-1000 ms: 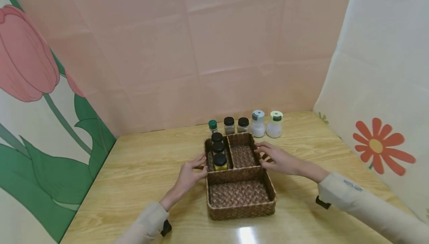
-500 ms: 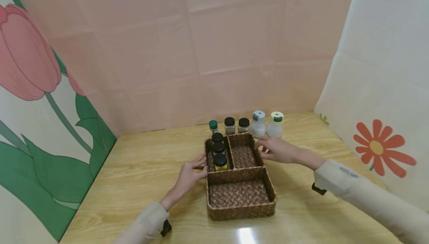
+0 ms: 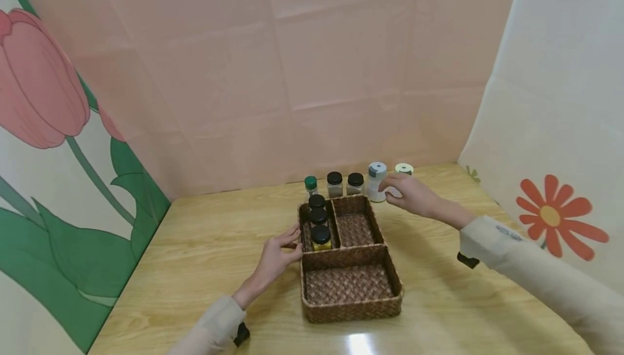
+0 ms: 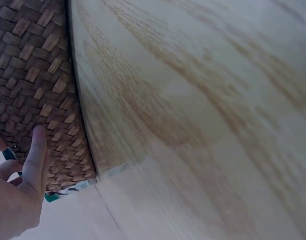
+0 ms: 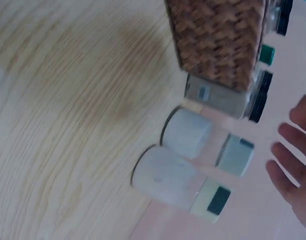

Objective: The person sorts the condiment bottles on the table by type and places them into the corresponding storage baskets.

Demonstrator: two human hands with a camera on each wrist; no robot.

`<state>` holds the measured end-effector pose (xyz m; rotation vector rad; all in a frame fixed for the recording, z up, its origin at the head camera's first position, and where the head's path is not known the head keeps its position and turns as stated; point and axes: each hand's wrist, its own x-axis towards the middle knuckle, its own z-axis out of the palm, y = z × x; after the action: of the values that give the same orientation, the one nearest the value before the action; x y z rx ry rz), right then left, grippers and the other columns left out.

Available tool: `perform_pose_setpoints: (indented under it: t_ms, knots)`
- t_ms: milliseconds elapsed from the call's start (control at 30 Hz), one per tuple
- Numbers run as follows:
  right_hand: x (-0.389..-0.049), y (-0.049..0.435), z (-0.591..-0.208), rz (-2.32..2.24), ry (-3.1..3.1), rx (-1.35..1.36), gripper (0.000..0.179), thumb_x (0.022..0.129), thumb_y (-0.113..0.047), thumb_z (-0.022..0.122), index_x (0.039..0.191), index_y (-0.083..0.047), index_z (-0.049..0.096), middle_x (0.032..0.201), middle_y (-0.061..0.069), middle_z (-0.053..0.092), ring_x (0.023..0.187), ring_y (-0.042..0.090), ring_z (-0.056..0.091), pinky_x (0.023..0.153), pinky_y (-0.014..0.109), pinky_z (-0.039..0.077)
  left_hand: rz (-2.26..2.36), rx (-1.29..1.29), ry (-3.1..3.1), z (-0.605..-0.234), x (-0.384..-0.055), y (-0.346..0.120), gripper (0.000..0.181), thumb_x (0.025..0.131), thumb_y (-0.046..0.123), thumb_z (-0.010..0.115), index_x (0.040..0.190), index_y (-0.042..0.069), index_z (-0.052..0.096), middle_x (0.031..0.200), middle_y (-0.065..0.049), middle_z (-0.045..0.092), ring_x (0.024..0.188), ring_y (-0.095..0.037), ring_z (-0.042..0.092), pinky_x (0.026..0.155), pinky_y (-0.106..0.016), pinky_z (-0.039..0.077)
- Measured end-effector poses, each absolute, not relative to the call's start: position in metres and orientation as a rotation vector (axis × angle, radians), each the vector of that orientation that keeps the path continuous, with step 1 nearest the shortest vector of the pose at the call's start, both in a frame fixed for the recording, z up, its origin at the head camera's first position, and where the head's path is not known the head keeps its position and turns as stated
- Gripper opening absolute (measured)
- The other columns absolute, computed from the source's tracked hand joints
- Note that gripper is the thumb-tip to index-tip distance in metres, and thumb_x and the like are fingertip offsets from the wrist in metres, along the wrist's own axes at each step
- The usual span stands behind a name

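Observation:
A brown woven basket (image 3: 352, 310) with three compartments stands on the wooden table. My left hand (image 3: 275, 257) rests against its left side; in the left wrist view a straight finger lies on the woven outer wall (image 4: 40, 90). Inside the back left compartment, three black-lidded jars (image 3: 320, 234) stand in a row. My right hand (image 3: 414, 195) is raised beyond the basket's right side, holding nothing, fingers loosely bent. Closest to it are a white bottle with a blue-grey cap (image 3: 377, 170) and another with a pale green cap (image 3: 404, 169), partly hidden behind the hand.
Behind the basket stand a small green-capped jar (image 3: 311, 184) and two black-lidded jars, one on the left (image 3: 335, 184) and one on the right (image 3: 355, 184). A pink cloth backdrop (image 3: 234, 100) rises at the table's far edge. Printed sheets border both sides.
My right hand has let go of the basket's right rim and moved up and away toward the white bottles. My left hand has stayed at the basket's left side.

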<state>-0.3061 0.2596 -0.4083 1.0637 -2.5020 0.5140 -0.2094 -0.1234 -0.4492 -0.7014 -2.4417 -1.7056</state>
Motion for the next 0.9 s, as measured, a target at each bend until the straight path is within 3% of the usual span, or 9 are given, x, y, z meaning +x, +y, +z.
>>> perform_pose_setpoints:
  t_ms: [133, 267, 633, 900]
  knots:
    - [-0.317, 0.266, -0.409, 0.505, -2.436, 1.015, 0.015, 0.089, 0.001, 0.068, 0.104, -0.001, 0.069, 0.11, 0.016, 0.064, 0.099, 0.034, 0.059, 0.08, 0.051, 0.048, -1.727, -0.697, -2.442, -0.44, -0.203, -0.122, 0.034, 0.09, -0.01, 0.061, 0.123, -0.016, 0.057, 0.141, -0.027, 0.048, 0.093, -0.042, 0.068, 0.063, -0.02, 0.054]
    - [-0.326, 0.276, -0.409, 0.497, -2.481, 0.921, 0.021, 0.089, -0.001, 0.07, 0.11, 0.003, 0.067, 0.121, 0.023, 0.059, 0.11, 0.04, 0.054, 0.085, 0.055, 0.047, -1.737, -0.722, -2.436, -0.441, -0.203, -0.123, 0.035, 0.09, -0.01, 0.06, 0.123, -0.018, 0.056, 0.141, -0.029, 0.046, 0.094, -0.044, 0.067, 0.063, -0.02, 0.054]
    - [-0.347, 0.303, -0.414, 0.393, -2.55, 0.827, 0.038, 0.088, -0.008, 0.073, 0.121, 0.006, 0.061, 0.131, 0.03, 0.049, 0.117, 0.048, 0.048, 0.092, 0.063, 0.04, -1.699, -0.683, -2.452, -0.459, -0.214, -0.124, 0.035, 0.091, -0.008, 0.062, 0.124, -0.017, 0.057, 0.142, -0.025, 0.048, 0.093, -0.039, 0.068, 0.058, -0.02, 0.052]
    - [-0.354, 0.307, -0.421, 0.374, -2.682, 0.734, 0.057, 0.09, -0.011, 0.07, 0.137, 0.012, 0.046, 0.141, 0.039, 0.037, 0.125, 0.055, 0.038, 0.097, 0.066, 0.035, -1.735, -0.669, -2.458, -0.475, -0.223, -0.128, 0.037, 0.092, 0.0, 0.064, 0.128, -0.009, 0.059, 0.145, -0.016, 0.049, 0.095, -0.031, 0.069, 0.057, -0.022, 0.053]
